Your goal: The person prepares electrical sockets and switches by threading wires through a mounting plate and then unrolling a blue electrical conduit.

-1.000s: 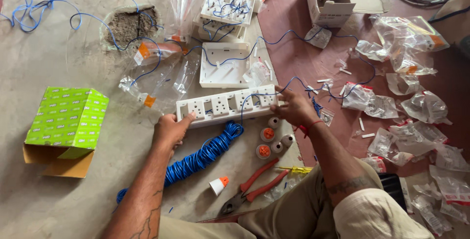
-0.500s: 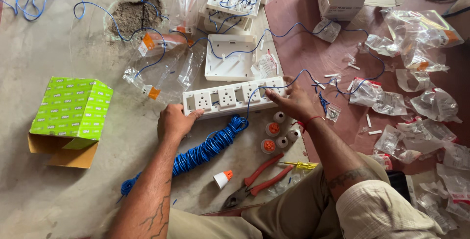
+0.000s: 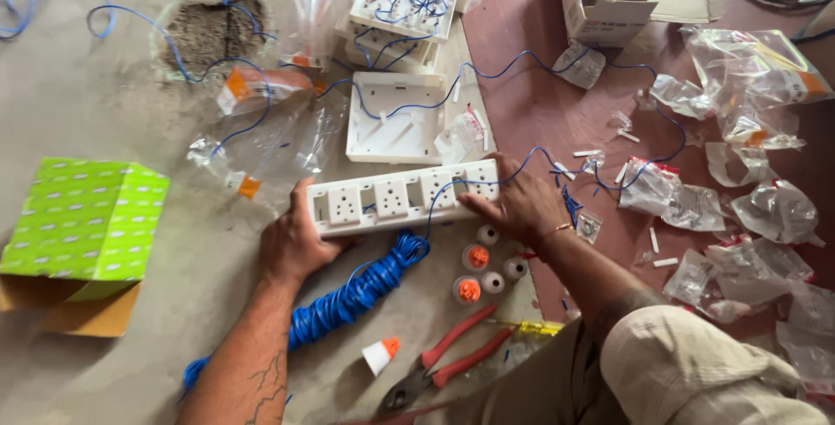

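Sitting on a bare concrete floor (image 3: 104, 373), a person steadies a long white socket strip (image 3: 404, 196) between both hands, their body cut off at the lower frame edge. The left hand (image 3: 296, 242) curls around the strip's left end; the right hand (image 3: 513, 203) lies flat, fingers spread, pressing on its right end, hiding that part. A green cardboard box (image 3: 83, 216) stands near the left edge of the floor. A white back plate (image 3: 396, 116) lies just beyond the strip. A coil of blue wire (image 3: 357, 290) lies just before the strip, with red-handled pliers (image 3: 444, 368) nearer the person. Crumpled clear plastic bags (image 3: 765, 216) litter the reddish floor at right. Small orange-and-white caps (image 3: 474, 273) sit beside the right wrist.
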